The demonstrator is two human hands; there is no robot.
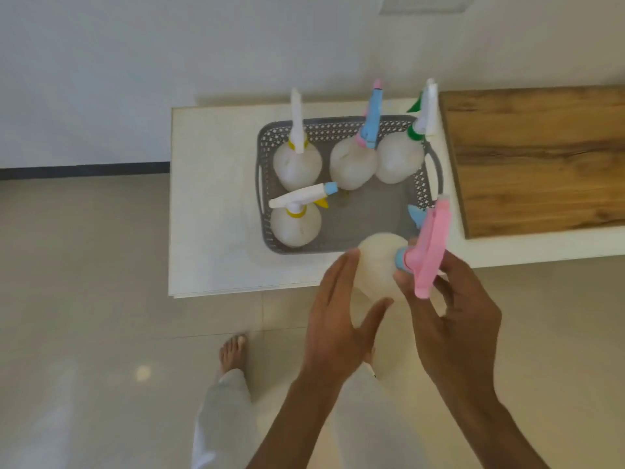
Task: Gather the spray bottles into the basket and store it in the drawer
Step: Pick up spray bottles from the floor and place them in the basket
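A grey perforated basket [338, 127] stands on a white table top [209, 204]. Several translucent spray bottles stand inside it: one with a white and yellow head [297, 164], one with a blue and pink head [353, 164], one with a white and green head [399, 159], and one at the front left [295, 225]. Over the basket's near right corner I hold a spray bottle with a pink head [378, 265], tilted. My right hand [453, 319] grips its neck and trigger. My left hand [338, 319] rests flat against its body, fingers apart.
A wooden board [541, 157] covers the table's right part, right next to the basket. A white wall rises behind the table. A tiled floor lies in front, where my bare foot [233, 353] and light trouser legs show.
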